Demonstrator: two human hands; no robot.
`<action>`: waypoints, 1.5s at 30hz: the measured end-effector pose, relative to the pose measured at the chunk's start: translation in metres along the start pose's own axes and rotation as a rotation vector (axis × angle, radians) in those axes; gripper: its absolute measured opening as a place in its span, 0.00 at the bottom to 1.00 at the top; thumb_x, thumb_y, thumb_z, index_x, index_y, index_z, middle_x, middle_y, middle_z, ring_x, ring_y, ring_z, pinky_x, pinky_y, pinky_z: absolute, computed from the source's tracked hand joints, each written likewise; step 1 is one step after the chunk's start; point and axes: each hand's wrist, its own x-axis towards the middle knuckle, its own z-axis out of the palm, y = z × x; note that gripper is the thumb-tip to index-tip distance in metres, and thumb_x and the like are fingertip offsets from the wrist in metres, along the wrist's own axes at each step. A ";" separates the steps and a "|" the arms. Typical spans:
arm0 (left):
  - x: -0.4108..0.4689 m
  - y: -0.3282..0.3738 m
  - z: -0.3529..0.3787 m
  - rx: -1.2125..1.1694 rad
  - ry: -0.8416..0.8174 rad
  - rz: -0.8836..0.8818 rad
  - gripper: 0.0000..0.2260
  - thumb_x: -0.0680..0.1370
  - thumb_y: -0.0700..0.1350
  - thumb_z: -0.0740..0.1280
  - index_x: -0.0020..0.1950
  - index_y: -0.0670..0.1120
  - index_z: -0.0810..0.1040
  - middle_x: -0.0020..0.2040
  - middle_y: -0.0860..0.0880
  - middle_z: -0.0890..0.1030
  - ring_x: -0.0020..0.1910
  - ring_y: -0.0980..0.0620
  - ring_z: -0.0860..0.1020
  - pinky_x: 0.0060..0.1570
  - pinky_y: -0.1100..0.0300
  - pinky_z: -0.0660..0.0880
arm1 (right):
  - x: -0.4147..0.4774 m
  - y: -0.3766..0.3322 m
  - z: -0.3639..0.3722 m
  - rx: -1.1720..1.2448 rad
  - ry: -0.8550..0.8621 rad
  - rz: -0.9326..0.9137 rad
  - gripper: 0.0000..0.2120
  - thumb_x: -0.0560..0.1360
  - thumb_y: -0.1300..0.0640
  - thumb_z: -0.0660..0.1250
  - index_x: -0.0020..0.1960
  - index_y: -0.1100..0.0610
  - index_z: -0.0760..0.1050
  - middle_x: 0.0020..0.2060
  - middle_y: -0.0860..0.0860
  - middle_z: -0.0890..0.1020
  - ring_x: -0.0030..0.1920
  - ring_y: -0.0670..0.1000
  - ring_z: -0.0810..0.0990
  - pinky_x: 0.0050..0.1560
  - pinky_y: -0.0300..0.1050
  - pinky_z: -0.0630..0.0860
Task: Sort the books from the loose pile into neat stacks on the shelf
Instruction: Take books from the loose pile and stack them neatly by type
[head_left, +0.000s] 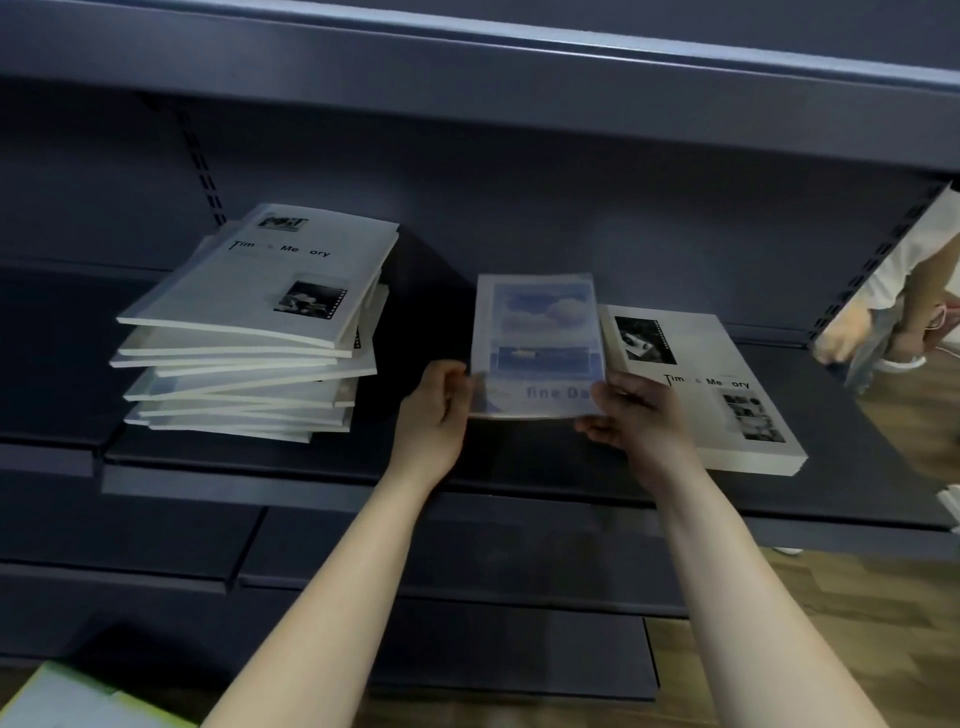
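Left hand (434, 410) and right hand (636, 415) grasp the blue book (540, 332) by its near corners. At the middle of the shelf (519, 467), it is between loose pile (249, 364) and white book (727, 405)

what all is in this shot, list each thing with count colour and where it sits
loose pile: one, many white-covered books lying askew, left on the shelf
blue book: one, sky-blue cover, held over the middle of the shelf
white book: one showing, possibly more beneath, white with black photos, flat on the right of the shelf
shelf: one, dark grey-blue, middle level
upper shelf: one, dark grey-blue, top
lower shelves: at least two, dark grey-blue, below
floor: brown wood, lower right
pale green thing: one, bottom left corner, cut off
other person: one, partly seen at the right edge
left hand: grips the blue book's left edge
right hand: grips its right lower corner
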 end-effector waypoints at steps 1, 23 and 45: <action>-0.001 -0.004 0.000 0.028 0.019 0.011 0.13 0.82 0.48 0.58 0.65 0.46 0.72 0.55 0.52 0.78 0.54 0.57 0.76 0.51 0.65 0.69 | 0.001 0.001 -0.001 -0.013 0.005 0.020 0.06 0.80 0.62 0.61 0.49 0.54 0.76 0.41 0.54 0.82 0.31 0.49 0.83 0.33 0.39 0.80; 0.008 -0.035 0.006 0.590 0.026 0.089 0.13 0.80 0.48 0.59 0.63 0.50 0.71 0.57 0.48 0.78 0.61 0.47 0.72 0.62 0.52 0.63 | 0.024 0.024 0.013 -0.838 0.187 -0.389 0.16 0.70 0.53 0.75 0.55 0.57 0.81 0.50 0.51 0.84 0.45 0.47 0.80 0.45 0.30 0.68; 0.011 -0.034 0.008 0.600 0.044 0.080 0.12 0.79 0.49 0.60 0.61 0.50 0.72 0.57 0.49 0.78 0.61 0.48 0.71 0.61 0.52 0.63 | 0.044 0.029 0.023 -0.886 0.150 -0.471 0.15 0.73 0.55 0.72 0.58 0.59 0.78 0.56 0.54 0.80 0.54 0.51 0.80 0.46 0.27 0.66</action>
